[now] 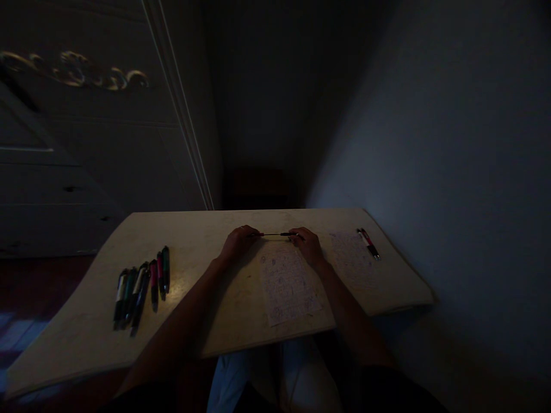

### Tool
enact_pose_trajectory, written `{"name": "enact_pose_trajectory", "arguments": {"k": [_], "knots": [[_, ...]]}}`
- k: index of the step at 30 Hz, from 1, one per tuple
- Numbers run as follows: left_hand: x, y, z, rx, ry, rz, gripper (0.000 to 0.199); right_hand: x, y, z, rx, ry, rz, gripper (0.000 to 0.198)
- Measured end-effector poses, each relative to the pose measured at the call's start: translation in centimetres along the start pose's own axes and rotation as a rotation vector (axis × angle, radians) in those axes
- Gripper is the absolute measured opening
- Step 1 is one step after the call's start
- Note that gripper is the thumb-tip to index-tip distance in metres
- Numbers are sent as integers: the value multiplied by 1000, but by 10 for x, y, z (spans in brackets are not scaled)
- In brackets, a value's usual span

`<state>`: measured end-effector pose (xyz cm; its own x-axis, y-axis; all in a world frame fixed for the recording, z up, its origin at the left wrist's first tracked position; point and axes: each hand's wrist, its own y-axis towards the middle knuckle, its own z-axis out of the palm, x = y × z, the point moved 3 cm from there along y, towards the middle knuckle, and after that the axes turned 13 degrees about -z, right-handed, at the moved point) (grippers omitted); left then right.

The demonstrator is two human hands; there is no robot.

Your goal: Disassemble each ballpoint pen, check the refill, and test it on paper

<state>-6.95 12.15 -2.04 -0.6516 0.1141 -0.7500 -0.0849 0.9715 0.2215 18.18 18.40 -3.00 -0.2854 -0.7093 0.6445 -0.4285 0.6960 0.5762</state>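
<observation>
Near the far edge of the table, my left hand [237,243] is closed on a reddish pen barrel [258,234]. Facing it, my right hand [308,244] pinches a dark pen piece [286,234]. A thin refill [272,234] spans the gap between the two pieces, so the pen appears pulled apart lengthwise. Its small details are too dark to make out. Just below my hands lies a sheet of paper [288,287] covered in handwriting. Another written sheet [350,255] is to the right of my right wrist.
Several pens [138,292] in green, white, red and dark colours lie side by side on the left of the table [232,327]. Two pens [369,244] rest at the right. A wall [451,172] borders the right side; a cabinet [107,155] with ornate trim stands left.
</observation>
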Motion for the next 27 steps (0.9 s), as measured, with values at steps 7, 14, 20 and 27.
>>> {"name": "enact_pose_trajectory", "arguments": {"k": [7,14,20,27], "knots": [[-6,-2,5,62,-1,34,25,9,-1,6,49,4,-56,18],[-11,-6,18,100,54,74,21,23,-4,17,133,40,-101,20],[-13,-7,18,81,48,113,19,23,-4,20,102,59,-78,16],[-15,-10,15,30,26,107,28,22,-4,22,25,92,-6,15]]}}
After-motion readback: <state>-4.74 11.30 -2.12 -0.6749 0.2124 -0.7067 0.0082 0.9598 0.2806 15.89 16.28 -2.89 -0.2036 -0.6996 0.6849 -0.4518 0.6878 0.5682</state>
